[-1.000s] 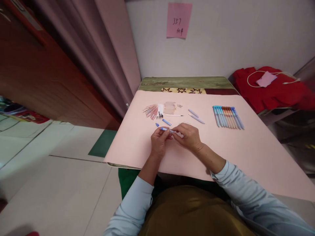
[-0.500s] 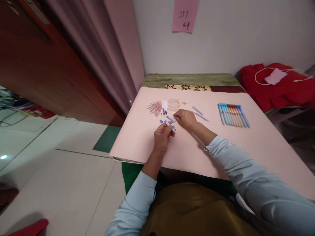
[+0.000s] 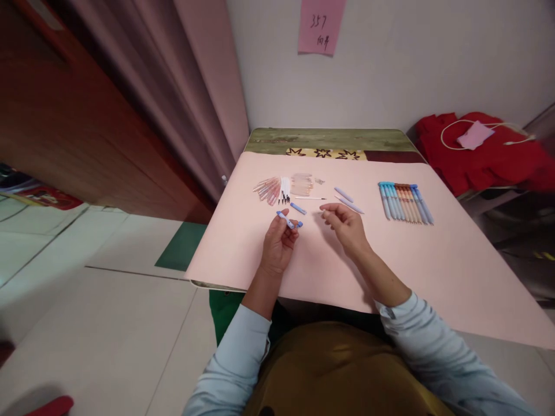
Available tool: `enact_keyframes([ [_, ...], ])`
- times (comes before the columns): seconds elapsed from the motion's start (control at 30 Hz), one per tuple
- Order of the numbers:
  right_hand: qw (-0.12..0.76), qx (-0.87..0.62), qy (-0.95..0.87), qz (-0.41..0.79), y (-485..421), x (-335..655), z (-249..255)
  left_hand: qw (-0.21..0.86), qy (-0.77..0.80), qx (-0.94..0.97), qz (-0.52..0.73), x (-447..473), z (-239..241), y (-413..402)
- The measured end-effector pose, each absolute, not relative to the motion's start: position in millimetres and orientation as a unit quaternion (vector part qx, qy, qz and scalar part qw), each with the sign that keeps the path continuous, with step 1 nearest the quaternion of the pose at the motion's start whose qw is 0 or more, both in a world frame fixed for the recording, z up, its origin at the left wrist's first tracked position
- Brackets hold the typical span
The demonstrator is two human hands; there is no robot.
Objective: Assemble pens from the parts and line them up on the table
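My left hand (image 3: pixel 278 242) grips a blue pen barrel (image 3: pixel 286 219) by its lower part, tip pointing up and left. My right hand (image 3: pixel 344 222) hovers to its right with finger and thumb pinched on something too small to name. Just beyond the hands lie a short blue pen piece (image 3: pixel 298 208), a thin white refill (image 3: pixel 310 198) and two pale blue pen parts (image 3: pixel 349 201). Behind these are fanned pink barrels (image 3: pixel 266 190), white black-tipped refills (image 3: pixel 283 190) and clear pieces (image 3: pixel 301 184), all on the pink mat (image 3: pixel 433 271).
A row of several finished blue and orange pens (image 3: pixel 404 202) lies at the right of the mat. Red cloth with a white cable (image 3: pixel 481 147) sits on a stand to the right. A pink note (image 3: pixel 321 26) hangs on the wall; a curtain (image 3: pixel 173 92) is at the left.
My right hand reached out to the parts beside the refills, then drew back toward me with its fingers pinched. My left hand kept hold of the blue barrel and tilted it.
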State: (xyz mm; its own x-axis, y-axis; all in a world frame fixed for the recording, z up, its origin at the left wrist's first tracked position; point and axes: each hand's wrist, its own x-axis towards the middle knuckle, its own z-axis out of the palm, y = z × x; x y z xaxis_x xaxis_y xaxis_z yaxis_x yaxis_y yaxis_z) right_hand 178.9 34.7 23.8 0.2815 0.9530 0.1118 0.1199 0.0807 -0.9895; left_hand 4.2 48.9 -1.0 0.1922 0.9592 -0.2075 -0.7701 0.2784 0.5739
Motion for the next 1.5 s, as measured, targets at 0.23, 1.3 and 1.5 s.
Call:
enact_keyframes([
  [0.23,0.603,-0.488,-0.409,0.480,5,155,48,0.767,0.297,0.047,0.567,24,17,31],
  [1.3,0.467,-0.659,-0.584,0.074,-22,207,30,0.754,0.327,-0.067,0.566,9,42,23],
  [1.5,0.354,-0.742,-0.566,0.061,26,246,22,0.744,0.310,0.028,0.592,21,27,46],
])
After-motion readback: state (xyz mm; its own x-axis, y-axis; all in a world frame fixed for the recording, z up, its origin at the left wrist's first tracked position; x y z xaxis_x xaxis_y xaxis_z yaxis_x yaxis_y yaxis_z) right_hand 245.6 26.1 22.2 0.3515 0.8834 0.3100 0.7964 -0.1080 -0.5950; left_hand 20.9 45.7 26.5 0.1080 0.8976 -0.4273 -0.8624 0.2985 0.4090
